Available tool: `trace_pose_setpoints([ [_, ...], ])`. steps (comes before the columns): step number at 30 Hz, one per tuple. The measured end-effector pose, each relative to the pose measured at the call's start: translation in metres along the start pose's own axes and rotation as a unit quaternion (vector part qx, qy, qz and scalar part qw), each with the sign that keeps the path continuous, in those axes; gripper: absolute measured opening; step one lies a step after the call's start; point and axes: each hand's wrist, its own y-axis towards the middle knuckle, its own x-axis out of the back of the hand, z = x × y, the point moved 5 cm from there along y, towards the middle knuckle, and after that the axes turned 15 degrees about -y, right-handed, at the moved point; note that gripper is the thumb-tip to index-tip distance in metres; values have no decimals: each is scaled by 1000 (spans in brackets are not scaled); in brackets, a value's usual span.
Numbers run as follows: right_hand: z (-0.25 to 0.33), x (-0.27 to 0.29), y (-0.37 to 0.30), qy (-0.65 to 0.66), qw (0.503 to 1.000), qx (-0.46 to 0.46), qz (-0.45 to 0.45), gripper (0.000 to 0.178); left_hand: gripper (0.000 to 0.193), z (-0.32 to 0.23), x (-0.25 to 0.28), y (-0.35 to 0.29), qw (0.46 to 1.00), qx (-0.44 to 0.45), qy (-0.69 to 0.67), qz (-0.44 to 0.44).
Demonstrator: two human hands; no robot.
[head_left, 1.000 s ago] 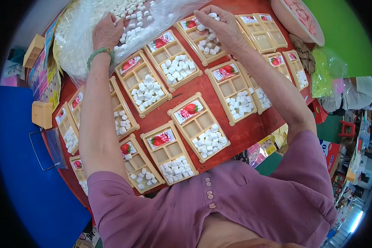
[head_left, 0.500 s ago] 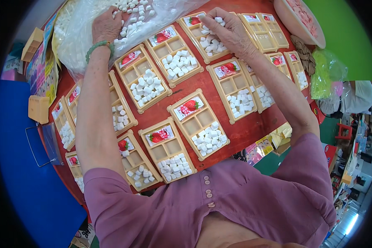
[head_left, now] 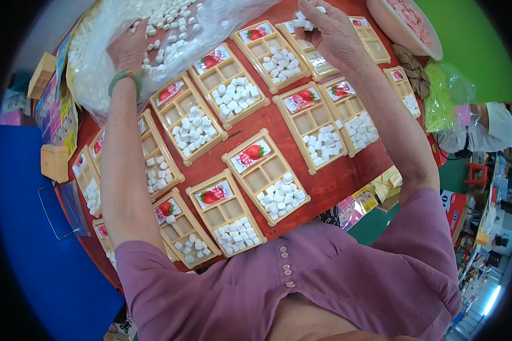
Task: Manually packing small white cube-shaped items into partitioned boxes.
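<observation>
My right hand [head_left: 333, 34] is closed on a few white marshmallows [head_left: 302, 24] at the far side of the table, above a beige compartment tray [head_left: 322, 68]. That tray's large compartment shows no marshmallows in its visible part. Over at the far left, my left hand [head_left: 128, 48] curls its fingers at the edge of a loose marshmallow heap [head_left: 179, 20] on clear plastic; a bit of white shows at its fingertips. Nearby trays, such as the middle one [head_left: 253, 176], hold a red strawberry-print packet [head_left: 251, 156] at one end and white marshmallows [head_left: 281, 197] at the other.
More filled trays stand in rows on the red table [head_left: 335, 190]. A large plastic bag [head_left: 88, 74] lies at the far left. At the far right are a pale bowl of pink packets [head_left: 412, 25], a brown cloth [head_left: 411, 71] and a yellow-green bag [head_left: 441, 96].
My right hand has moved right from a tray that now holds more marshmallows to the tray beside it. My left hand has shifted slightly left and nearer. The view has shifted a little.
</observation>
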Motion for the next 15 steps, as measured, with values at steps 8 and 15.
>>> trace_pose_setpoints([
  [8,7,43,-18,-374,925,64,14,29,30,-61,-11,-16,559,441,-702,11],
  [15,9,33,-32,-598,786,150,44,28,28,-196,-49,-50,495,403,-746,191],
])
